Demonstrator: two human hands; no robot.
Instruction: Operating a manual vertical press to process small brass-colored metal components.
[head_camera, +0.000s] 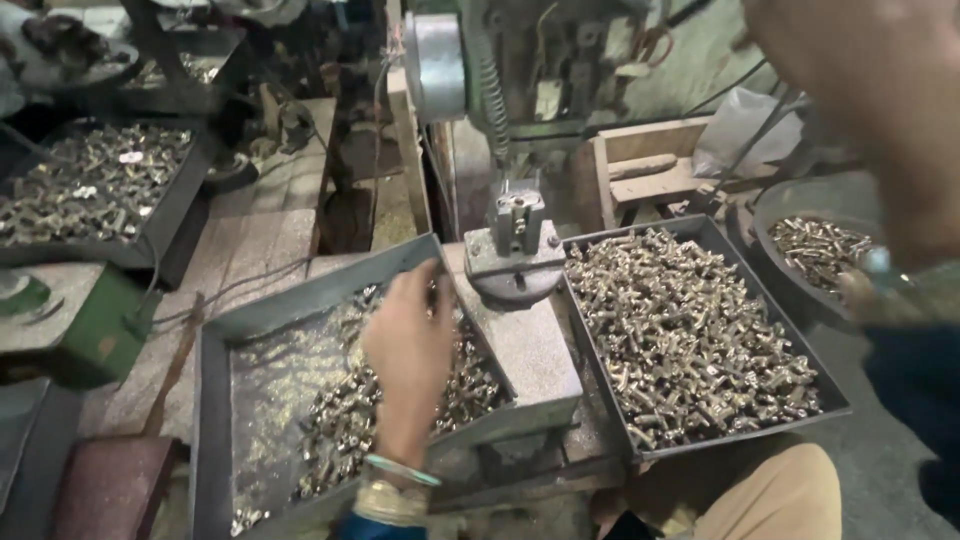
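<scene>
Left hand (408, 345): fingers bent downward into the heap of small brass parts (345, 420) at the upper end of the left tray (215, 400). The fingertips are hidden among the pieces; whether they pinch one cannot be told. Bangles sit at the wrist.

Right hand (858, 288): blurred at the frame's right edge, near the round pan (790, 200) of brass pieces. Finger state cannot be told.

Handling note: the parts lie loose and tangled, so a single piece is best drawn from the top of the heap, not scooped, and kept clear of the tray wall.

Press fixture (518, 225): a small slotted block on a round base, standing on the metal pedestal (530, 345) between the two trays, just beside the left hand. The press column and a pale disc (437, 65) rise behind it.

Right tray (835, 400): filled nearly to its walls with brass parts (690, 335).

Far-left tray (165, 215): a third load of parts, well apart.

Obstructions: the pedestal's edge and the left tray's raised corner stand between the heap and the fixture; the person's knee (770, 495) lies below the right tray.
</scene>
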